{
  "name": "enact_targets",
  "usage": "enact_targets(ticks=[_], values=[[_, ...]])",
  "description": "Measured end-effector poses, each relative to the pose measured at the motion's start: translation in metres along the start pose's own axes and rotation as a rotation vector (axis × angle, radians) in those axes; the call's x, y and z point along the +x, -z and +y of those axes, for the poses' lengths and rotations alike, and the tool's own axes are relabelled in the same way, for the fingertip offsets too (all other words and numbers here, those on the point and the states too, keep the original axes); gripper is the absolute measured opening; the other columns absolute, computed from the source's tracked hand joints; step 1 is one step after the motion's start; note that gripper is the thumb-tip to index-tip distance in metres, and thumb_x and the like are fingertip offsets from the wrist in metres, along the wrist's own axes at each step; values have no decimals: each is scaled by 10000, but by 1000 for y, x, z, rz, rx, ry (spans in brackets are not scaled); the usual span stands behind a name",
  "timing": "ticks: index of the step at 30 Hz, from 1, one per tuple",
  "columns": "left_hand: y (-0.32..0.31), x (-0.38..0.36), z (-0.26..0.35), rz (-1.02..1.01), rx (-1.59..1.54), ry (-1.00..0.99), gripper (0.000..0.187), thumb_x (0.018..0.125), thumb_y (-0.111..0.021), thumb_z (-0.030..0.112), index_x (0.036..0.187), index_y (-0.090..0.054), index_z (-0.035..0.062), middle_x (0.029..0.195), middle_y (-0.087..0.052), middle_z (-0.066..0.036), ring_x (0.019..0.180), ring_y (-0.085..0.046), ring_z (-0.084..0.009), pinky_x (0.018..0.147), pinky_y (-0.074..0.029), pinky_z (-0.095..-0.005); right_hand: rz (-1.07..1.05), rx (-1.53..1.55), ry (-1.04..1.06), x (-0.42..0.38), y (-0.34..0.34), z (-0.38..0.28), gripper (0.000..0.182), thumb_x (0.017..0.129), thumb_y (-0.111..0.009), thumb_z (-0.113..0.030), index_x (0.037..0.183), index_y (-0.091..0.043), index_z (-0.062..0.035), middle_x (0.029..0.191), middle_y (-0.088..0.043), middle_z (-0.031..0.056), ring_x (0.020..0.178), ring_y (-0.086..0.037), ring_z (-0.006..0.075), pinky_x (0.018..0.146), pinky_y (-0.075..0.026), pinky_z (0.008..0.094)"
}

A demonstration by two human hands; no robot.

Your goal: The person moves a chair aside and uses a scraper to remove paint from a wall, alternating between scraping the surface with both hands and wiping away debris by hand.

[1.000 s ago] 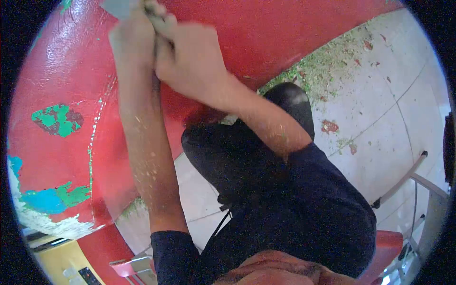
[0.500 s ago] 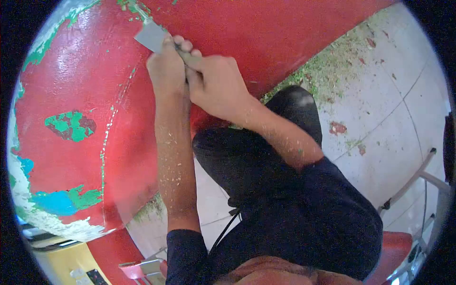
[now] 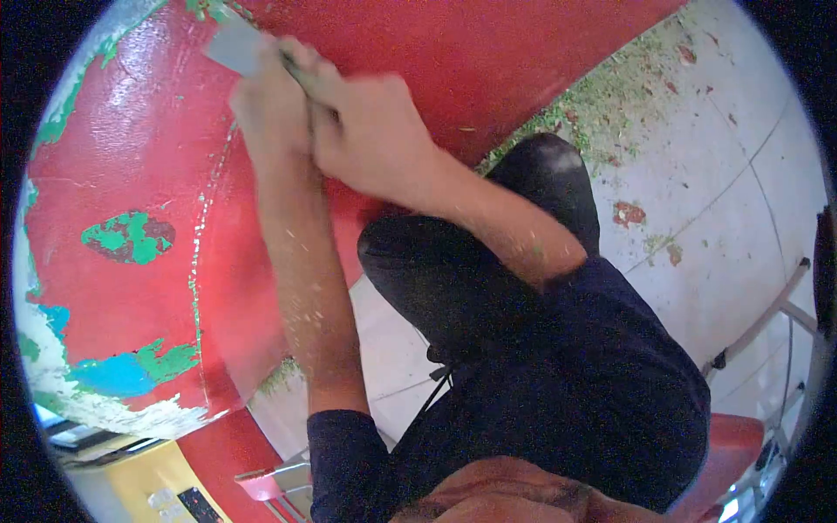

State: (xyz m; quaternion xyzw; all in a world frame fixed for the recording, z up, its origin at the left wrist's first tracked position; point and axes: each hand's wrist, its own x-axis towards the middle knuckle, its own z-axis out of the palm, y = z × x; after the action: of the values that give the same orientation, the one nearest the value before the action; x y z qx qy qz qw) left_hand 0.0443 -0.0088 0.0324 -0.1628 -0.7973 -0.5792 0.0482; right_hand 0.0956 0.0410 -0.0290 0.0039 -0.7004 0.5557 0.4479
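Observation:
Both hands grip one paint scraper, whose flat grey blade (image 3: 234, 49) lies against the red painted wall (image 3: 418, 52) at the upper left. My left hand (image 3: 272, 109) is closed near the blade end. Wrapped round the dark handle behind it is my right hand (image 3: 370, 131), crossing close over the left. The fingers are partly blurred and hide most of the handle. Just above the blade, green paint (image 3: 202, 10) shows where the red coat is gone. Small pale flakes cling to both forearms.
Bare green patches (image 3: 131, 235) and a blue patch (image 3: 113, 373) mark the wall on the left. Paint chips (image 3: 628, 105) litter the pale tiled floor (image 3: 680, 192) along the wall's base. A metal-framed chair (image 3: 767, 336) stands at right; my bent knee (image 3: 545, 170) is near the wall.
Both hands and the scraper have shifted left and slightly up across the wall. The camera view has also moved a little.

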Motion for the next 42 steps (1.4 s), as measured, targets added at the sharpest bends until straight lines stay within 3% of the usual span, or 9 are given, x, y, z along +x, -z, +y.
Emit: enact_targets(ticks=[3, 7, 19, 22, 28, 34, 37, 39, 42], values=[[-8, -13, -12, 56, -60, 116, 289, 943, -447, 221, 759, -522, 11, 654, -517, -70, 570, -515, -177, 543, -479, -327, -66, 34, -64, -32, 3, 14, 144, 782, -520, -116, 878, -604, -48, 675, -588, 205, 604, -606, 363, 551, -494, 455], [-3, -4, -13, -25, -114, 26, 295, 957, -430, 248, 770, -509, 34, 650, -514, -67, 549, -505, -190, 528, -476, -337, -28, -138, 11, -10, 8, 1, 113, 769, -527, -122, 797, -591, -33, 631, -582, 185, 574, -601, 362, 543, -494, 448], [4, 1, -32, -220, -719, 202, 260, 987, -340, 243, 825, -443, 69, 682, -446, -43, 575, -444, -183, 543, -441, -337, -93, -181, 32, -13, 18, 9, 153, 762, -521, -150, 811, -594, -25, 635, -591, 193, 575, -604, 360, 545, -504, 456], [-7, 8, -40, -137, -448, 52, 273, 988, -338, 247, 813, -446, 68, 679, -445, -44, 567, -453, -190, 536, -442, -344, -139, -210, -7, -20, 16, 10, 156, 763, -520, -146, 848, -595, -38, 634, -590, 190, 579, -606, 357, 545, -502, 457], [3, -4, -30, -124, -434, 152, 259, 974, -358, 215, 801, -472, 59, 659, -469, -56, 593, -492, -208, 550, -456, -348, -32, -86, 32, -23, 2, 15, 155, 775, -517, -147, 863, -608, -57, 608, -570, 179, 570, -595, 356, 546, -492, 451], [20, 17, -19, -82, 560, -275, 289, 937, -409, 185, 729, -536, 29, 667, -560, -99, 579, -543, -216, 552, -481, -348, 70, -62, 90, -12, -2, 2, 153, 777, -534, -138, 886, -621, -76, 602, -571, 179, 563, -598, 346, 528, -489, 437], [-3, 4, -21, 76, 178, -127, 293, 931, -430, 213, 739, -539, 21, 667, -562, -93, 576, -540, -201, 545, -475, -338, 4, -88, 92, -30, 1, 20, 152, 789, -525, -147, 875, -623, -70, 608, -572, 177, 570, -601, 345, 526, -484, 440], [-3, 7, -20, 10, -100, -18, 296, 931, -438, 218, 730, -532, 22, 643, -545, -79, 569, -529, -183, 533, -464, -334, 35, -95, 66, -10, 1, 14, 164, 792, -520, -143, 890, -626, -65, 612, -575, 177, 567, -602, 346, 523, -488, 442], [-5, 0, 0, -2, 51, -72, 321, 942, -434, 223, 697, -503, 29, 624, -521, -75, 548, -510, -183, 522, -462, -342, 54, -66, 83, -2, 3, 2, 185, 797, -513, -134, 915, -629, -49, 614, -575, 187, 569, -601, 354, 533, -489, 449]])
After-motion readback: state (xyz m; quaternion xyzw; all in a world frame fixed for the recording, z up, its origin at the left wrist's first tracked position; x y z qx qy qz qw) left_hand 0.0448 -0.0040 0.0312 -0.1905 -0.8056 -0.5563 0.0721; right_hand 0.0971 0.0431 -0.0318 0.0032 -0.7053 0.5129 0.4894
